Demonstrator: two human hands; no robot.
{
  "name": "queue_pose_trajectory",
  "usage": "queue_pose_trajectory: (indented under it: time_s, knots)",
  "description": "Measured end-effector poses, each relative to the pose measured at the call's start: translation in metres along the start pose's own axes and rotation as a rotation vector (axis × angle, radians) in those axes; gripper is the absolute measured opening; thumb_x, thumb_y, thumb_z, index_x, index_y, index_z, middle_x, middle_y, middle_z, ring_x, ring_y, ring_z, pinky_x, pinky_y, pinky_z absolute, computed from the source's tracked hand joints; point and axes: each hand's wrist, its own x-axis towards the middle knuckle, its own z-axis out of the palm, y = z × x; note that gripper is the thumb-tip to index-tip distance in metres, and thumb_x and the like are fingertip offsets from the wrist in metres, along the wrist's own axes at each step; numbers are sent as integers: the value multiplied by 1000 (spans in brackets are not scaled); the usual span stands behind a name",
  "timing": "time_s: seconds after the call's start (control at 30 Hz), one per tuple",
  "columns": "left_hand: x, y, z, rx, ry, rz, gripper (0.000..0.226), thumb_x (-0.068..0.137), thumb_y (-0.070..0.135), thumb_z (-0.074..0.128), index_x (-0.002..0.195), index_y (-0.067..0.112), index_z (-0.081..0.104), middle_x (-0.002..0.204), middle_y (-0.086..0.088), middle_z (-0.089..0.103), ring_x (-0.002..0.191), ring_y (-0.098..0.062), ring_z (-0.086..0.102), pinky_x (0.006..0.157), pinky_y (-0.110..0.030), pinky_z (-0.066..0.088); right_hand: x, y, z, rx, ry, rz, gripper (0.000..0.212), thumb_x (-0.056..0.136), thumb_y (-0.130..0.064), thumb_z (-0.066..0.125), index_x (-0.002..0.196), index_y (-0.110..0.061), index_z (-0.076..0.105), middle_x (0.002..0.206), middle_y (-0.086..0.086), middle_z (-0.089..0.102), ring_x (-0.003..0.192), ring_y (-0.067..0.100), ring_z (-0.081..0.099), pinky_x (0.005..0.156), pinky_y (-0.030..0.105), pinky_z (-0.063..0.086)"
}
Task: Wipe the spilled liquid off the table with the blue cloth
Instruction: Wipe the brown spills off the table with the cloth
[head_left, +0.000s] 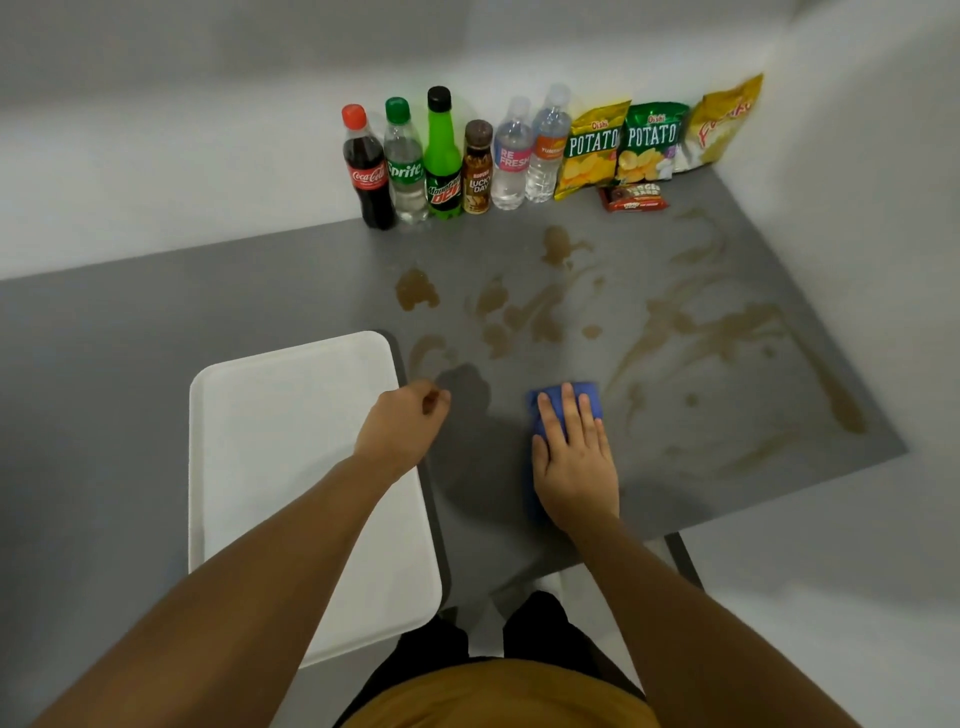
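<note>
Brown spilled liquid (524, 317) lies in puddles and smears over the middle and right of the grey table (260, 291). A small folded blue cloth (589, 397) rests on the table near its front edge. My right hand (574, 457) presses flat on the cloth with fingers spread, covering most of it. My left hand (402, 423) hovers over the right edge of the white tray, fingers curled in a loose fist with nothing in it. The table between my hands looks dry.
A white tray (291, 467) sits at the front left, overhanging the table's edge. Along the back wall stand several drink bottles (441, 156), chip bags (649, 140) and a small red snack pack (634, 197). The table's right edge (852, 364) runs close to the smears.
</note>
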Motion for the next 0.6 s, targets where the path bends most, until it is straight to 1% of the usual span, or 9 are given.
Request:
queue_pose_trajectory:
  time_s: [0.1, 0.17, 0.23, 0.3, 0.37, 0.43, 0.5, 0.6]
  knots:
    - [-4, 5, 4, -5, -14, 31, 33, 103, 47, 47, 113, 21, 65, 94, 2, 70, 82, -16, 67, 84, -30, 57, -24, -3, 2, -37, 13, 22, 58, 109, -41, 31, 163, -21, 24, 171, 9, 14, 159, 27, 8, 128, 47, 19]
    - [-6, 8, 7, -6, -28, 38, 33, 103, 47, 47, 114, 21, 64, 94, 2, 70, 84, -17, 67, 86, -31, 57, -38, -13, 6, -37, 34, 28, 59, 109, -41, 32, 163, -19, 25, 170, 11, 16, 159, 30, 12, 128, 47, 20]
    - [-8, 11, 11, -10, -41, 40, 33, 103, 48, 46, 113, 22, 64, 92, 2, 70, 82, -16, 67, 84, -32, 58, -48, -29, 12, -20, 19, 7, 60, 109, -43, 28, 164, -21, 18, 172, 9, 10, 159, 28, 6, 129, 45, 14]
    - [-11, 13, 17, 4, -41, 48, 31, 103, 49, 46, 109, 24, 63, 89, 3, 69, 80, -15, 67, 79, -31, 58, -52, -42, 17, -11, -17, -51, 61, 109, -47, 20, 165, -25, 9, 173, 4, 0, 160, 24, -5, 129, 42, 4]
    - [-14, 15, 23, 15, -31, 54, 29, 103, 48, 46, 108, 24, 63, 89, 3, 69, 80, -17, 67, 76, -30, 56, -46, -45, 18, -7, -35, -112, 61, 109, -49, 19, 165, -28, 6, 173, 1, -4, 159, 21, -10, 129, 42, 3]
    - [-16, 17, 29, 21, -18, 65, 27, 103, 45, 47, 109, 24, 63, 88, 4, 67, 78, -16, 65, 73, -27, 52, -33, -42, 14, 9, -39, -152, 61, 108, -49, 21, 164, -30, 9, 173, -1, -3, 159, 20, -8, 129, 42, 5]
    - [-18, 20, 34, 20, -2, 72, 26, 103, 44, 48, 110, 24, 63, 89, 4, 66, 78, -16, 64, 73, -26, 49, -15, -38, 9, 40, -33, -172, 60, 107, -48, 24, 164, -31, 14, 174, -1, 2, 160, 21, -3, 129, 43, 8]
    - [-17, 24, 41, 20, 30, 68, 27, 103, 43, 47, 113, 23, 62, 96, 0, 68, 82, -20, 65, 77, -32, 54, 19, -27, 0, 74, 13, -165, 58, 107, -45, 31, 162, -28, 26, 172, 3, 16, 159, 25, 10, 129, 44, 15]
